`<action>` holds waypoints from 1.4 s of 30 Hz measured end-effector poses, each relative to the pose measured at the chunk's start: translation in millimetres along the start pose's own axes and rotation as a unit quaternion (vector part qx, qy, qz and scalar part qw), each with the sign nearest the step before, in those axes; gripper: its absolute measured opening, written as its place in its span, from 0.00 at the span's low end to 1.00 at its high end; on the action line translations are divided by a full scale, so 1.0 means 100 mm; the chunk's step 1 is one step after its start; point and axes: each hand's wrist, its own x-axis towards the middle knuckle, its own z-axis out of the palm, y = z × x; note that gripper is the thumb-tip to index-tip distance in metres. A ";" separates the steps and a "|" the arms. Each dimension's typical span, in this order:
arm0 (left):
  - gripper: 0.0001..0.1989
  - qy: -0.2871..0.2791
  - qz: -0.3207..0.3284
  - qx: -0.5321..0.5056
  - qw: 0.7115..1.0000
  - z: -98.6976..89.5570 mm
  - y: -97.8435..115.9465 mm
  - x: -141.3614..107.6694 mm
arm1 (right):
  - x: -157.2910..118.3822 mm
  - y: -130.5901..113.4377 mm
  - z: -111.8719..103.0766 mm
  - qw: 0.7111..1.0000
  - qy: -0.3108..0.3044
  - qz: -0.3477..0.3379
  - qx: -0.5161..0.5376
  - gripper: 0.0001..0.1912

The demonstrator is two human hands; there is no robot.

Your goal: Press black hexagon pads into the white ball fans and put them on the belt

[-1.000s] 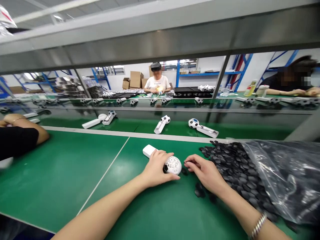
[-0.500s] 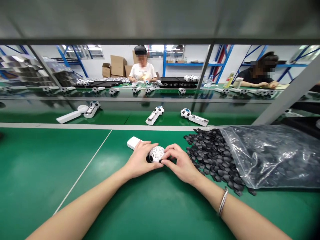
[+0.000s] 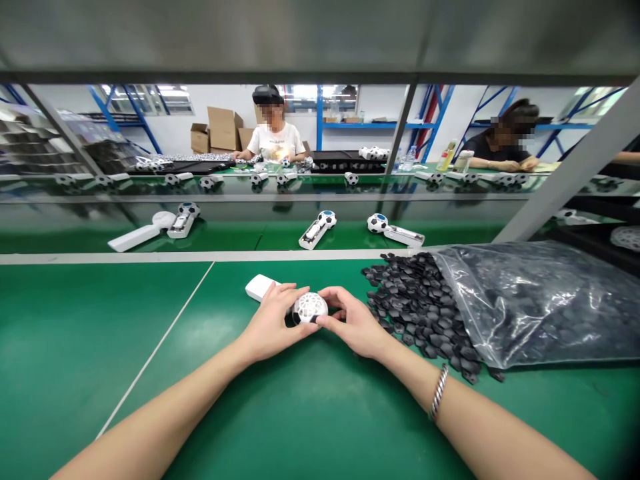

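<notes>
A soccer-ball handheld fan lies on the green work surface in front of me, its round head turned with the open white lattice upward. Its white handle points away to the upper left. My left hand is curved round the head's left side, fingers behind and thumb at the near edge. From the right, my right hand grips the head, its thumb pressing by a black patch on the lower rim. Its other fingertips are partly hidden behind the ball. Nearest my right hand is a pile of small black plastic pieces.
A clear plastic bag of black pieces lies open at right. Beyond a pale ledge, several similar fans lie on a green strip. Slanted metal posts and an overhead panel frame the view. Two people sit opposite.
My right fingers have shifted from the ball's near right edge to wrap further round its far right side. The view has turned slightly, and the fans on the strip have shifted a little.
</notes>
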 end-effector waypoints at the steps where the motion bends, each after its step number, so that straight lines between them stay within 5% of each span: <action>1: 0.29 0.006 0.009 -0.003 1.000 0.00 0.00 0.00 | 0.00 -0.01 0.00 1.000 0.001 -0.001 -0.007 0.16; 7: 0.25 0.010 0.051 -0.041 0.998 -0.02 0.00 0.02 | 0.05 -0.03 -0.09 0.999 0.017 0.006 -0.028 0.13; 13: 0.31 -0.025 0.025 -0.015 0.999 -0.10 -0.06 0.03 | 0.01 0.00 -0.28 0.951 0.006 0.003 -0.310 0.05; 16: 0.29 -0.081 0.019 -0.037 0.996 -0.16 -0.02 0.01 | -0.01 0.00 -0.26 0.938 -0.014 0.010 -0.347 0.05; 19: 0.34 -0.120 -0.005 -0.076 0.990 -0.14 0.05 -0.04 | -0.01 -0.01 -0.21 0.939 -0.021 0.015 -0.343 0.03; 25: 0.29 -0.062 -0.030 -0.129 0.989 -0.01 0.03 -0.05 | -0.03 -0.10 -0.20 0.950 -0.024 0.002 -0.310 0.06; 32: 0.31 -0.100 -0.011 -0.214 0.972 -0.04 -0.07 -0.01 | -0.04 -0.11 -0.24 0.997 -0.021 0.018 -0.073 0.06; 38: 0.31 -0.102 -0.010 -0.220 0.970 -0.04 -0.06 -0.01 | -0.05 -0.17 -0.23 0.980 0.009 -0.118 -0.160 0.08; 42: 0.31 -0.099 -0.005 -0.212 0.972 -0.05 -0.06 -0.02 | -0.06 -0.18 -0.20 0.986 0.011 -0.099 -0.135 0.09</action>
